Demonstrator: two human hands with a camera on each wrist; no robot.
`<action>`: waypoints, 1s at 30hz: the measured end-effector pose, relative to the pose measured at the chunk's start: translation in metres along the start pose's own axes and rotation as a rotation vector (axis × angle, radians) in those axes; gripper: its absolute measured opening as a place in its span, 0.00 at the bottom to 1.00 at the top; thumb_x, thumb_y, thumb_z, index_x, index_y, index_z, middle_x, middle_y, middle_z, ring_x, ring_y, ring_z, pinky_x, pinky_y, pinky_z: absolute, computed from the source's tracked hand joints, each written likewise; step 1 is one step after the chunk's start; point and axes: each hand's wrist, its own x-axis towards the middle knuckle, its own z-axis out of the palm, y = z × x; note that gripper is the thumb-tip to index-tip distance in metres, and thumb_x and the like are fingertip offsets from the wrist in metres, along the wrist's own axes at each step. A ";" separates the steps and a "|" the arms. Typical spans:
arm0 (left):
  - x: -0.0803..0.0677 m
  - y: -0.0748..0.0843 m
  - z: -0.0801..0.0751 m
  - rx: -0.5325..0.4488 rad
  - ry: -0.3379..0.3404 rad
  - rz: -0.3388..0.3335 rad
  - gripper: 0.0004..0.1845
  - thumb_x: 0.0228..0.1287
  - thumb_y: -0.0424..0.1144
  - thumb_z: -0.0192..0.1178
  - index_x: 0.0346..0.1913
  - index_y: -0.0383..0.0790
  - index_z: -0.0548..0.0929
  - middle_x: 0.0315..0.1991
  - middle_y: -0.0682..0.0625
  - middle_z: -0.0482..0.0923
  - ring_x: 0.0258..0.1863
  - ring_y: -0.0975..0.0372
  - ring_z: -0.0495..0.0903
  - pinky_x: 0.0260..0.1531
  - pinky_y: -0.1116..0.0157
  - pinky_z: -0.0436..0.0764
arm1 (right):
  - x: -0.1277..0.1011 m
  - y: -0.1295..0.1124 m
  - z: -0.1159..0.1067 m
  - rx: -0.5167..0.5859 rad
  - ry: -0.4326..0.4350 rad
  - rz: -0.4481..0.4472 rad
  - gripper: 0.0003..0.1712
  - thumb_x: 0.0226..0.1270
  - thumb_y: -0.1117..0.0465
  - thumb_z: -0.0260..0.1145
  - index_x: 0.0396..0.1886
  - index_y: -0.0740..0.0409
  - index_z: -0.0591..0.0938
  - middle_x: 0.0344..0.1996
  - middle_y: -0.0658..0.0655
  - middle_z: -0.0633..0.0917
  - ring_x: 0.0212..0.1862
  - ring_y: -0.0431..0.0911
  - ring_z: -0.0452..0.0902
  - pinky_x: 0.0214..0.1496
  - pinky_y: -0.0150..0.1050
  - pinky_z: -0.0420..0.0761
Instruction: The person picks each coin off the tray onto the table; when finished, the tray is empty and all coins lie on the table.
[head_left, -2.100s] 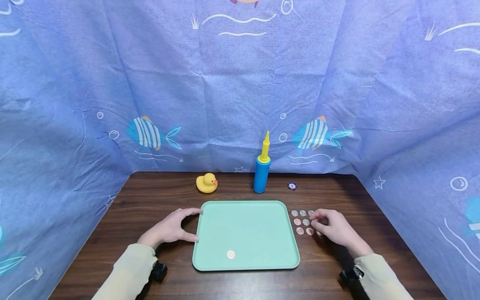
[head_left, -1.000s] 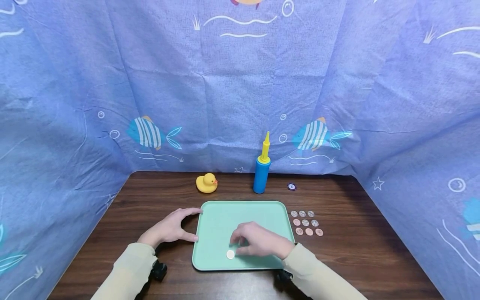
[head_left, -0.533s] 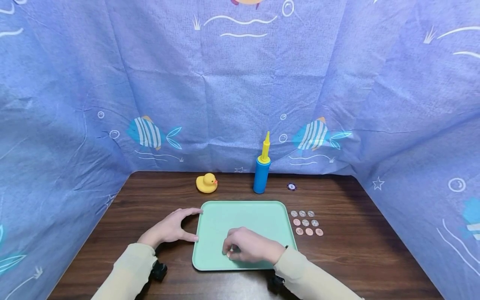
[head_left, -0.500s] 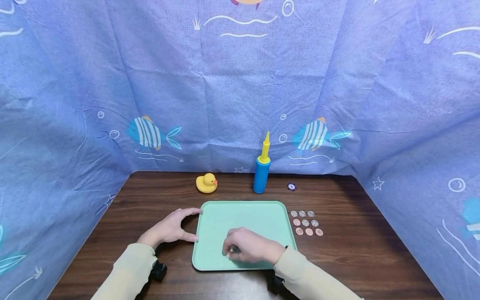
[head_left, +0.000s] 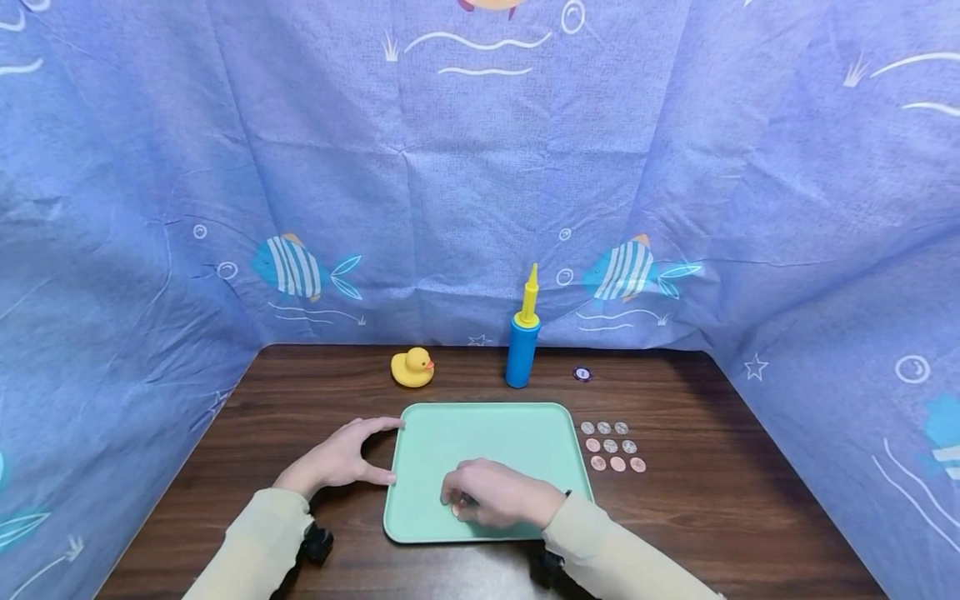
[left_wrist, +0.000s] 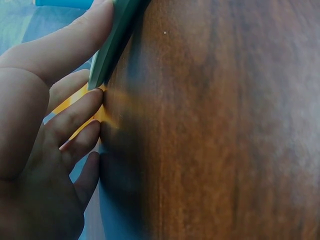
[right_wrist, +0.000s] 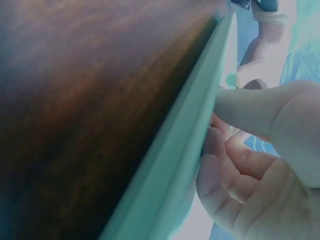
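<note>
A light green tray (head_left: 517, 425) lies mid-table, and one pale coin (head_left: 456, 510) shows at its near left part. My right hand (head_left: 491, 493) reaches over the tray with curled fingers and pinches this coin between thumb and fingers; the hand covers much of it. In the right wrist view the thumb and fingertips meet just beyond the tray's edge. My left hand (head_left: 341, 454) rests at the tray's left side, thumb and index finger spread and touching the rim. The left wrist view shows the other fingers extended beside the tray corner.
Right of the tray, silver and copper coins (head_left: 611, 447) lie flat in three rows of three. A yellow rubber duck (head_left: 412, 367), a blue and yellow hand pump (head_left: 522, 350) standing upright and a poker chip (head_left: 582, 374) are behind the tray. A blue fish-patterned cloth surrounds the table.
My right hand has left the coin rows, moved left over the tray and closed on the pale coin. A coin now shows at the middle row's right end. My left hand has stayed put.
</note>
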 end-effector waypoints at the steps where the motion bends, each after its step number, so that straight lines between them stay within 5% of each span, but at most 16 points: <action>1: 0.000 0.000 0.000 0.000 -0.001 -0.001 0.47 0.52 0.59 0.81 0.76 0.54 0.74 0.75 0.49 0.71 0.74 0.47 0.66 0.68 0.39 0.70 | 0.000 0.000 0.000 -0.001 -0.001 0.005 0.09 0.72 0.66 0.71 0.48 0.51 0.88 0.38 0.44 0.86 0.40 0.30 0.76 0.45 0.21 0.76; 15: -0.001 0.000 -0.001 -0.005 0.000 -0.001 0.48 0.52 0.58 0.82 0.76 0.53 0.74 0.75 0.49 0.71 0.74 0.46 0.67 0.68 0.39 0.70 | -0.005 -0.002 0.002 0.076 0.090 -0.027 0.07 0.72 0.69 0.70 0.37 0.52 0.87 0.31 0.45 0.82 0.34 0.33 0.68 0.39 0.21 0.71; 30: 0.000 0.002 -0.001 -0.004 -0.010 0.000 0.48 0.52 0.58 0.82 0.76 0.53 0.74 0.75 0.49 0.71 0.75 0.46 0.66 0.69 0.40 0.69 | -0.023 0.022 0.001 0.229 0.182 -0.034 0.02 0.71 0.64 0.73 0.37 0.54 0.88 0.32 0.47 0.88 0.35 0.28 0.77 0.42 0.23 0.79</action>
